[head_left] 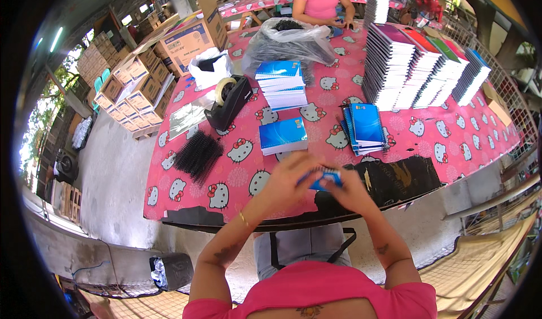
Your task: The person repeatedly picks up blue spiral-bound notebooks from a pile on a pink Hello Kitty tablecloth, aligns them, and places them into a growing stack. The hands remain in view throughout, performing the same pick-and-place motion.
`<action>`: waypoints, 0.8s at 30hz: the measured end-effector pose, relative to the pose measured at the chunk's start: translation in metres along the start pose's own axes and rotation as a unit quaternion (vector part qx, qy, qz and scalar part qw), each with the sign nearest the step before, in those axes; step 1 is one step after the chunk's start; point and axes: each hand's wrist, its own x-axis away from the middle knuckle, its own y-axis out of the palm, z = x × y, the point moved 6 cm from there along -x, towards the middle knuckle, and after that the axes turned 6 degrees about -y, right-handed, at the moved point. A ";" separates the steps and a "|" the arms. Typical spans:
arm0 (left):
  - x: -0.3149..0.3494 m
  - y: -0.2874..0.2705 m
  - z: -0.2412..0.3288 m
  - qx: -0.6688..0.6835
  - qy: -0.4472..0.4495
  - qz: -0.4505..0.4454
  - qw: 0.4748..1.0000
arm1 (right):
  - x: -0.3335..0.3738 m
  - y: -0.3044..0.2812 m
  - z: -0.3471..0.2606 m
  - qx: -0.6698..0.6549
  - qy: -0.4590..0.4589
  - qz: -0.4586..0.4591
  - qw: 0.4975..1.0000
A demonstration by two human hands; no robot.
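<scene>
My left hand (289, 179) and my right hand (349, 188) are closed around a small blue-covered notebook (323, 182) above the table's near edge. Fingers cover most of it, and motion blurs it a little. Just beyond my left hand lies a low stack of blue-covered notebooks (283, 136), with a taller blue stack (280, 86) behind. To the right, several spiral-bound blue notebooks (364, 128) are piled slightly askew. A heap of black spiral binding coils (199, 156) rests on the pink patterned tablecloth (240, 169) at the left.
A black tape dispenser (228, 103), a white bag (210, 68) and a big clear plastic bag (288, 45) stand farther back. Tall notebook stacks (389, 68) occupy the right side. Cartons (189, 45) are at the left, and a co-worker in pink (320, 3) is across the table.
</scene>
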 end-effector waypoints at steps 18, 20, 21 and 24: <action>-0.005 -0.013 -0.113 -0.151 -0.087 -0.025 0.984 | -0.017 0.010 0.041 0.175 -0.090 -0.008 0.980; -0.009 -0.025 -0.112 -0.139 -0.096 -0.008 0.986 | -0.016 0.018 0.040 0.118 -0.078 -0.004 0.990; -0.010 -0.033 -0.104 -0.165 -0.078 0.028 0.983 | -0.014 0.018 0.040 0.102 -0.068 0.015 0.992; -0.009 -0.041 -0.058 -0.192 -0.005 0.059 0.980 | -0.010 0.012 0.034 0.016 -0.029 0.077 0.996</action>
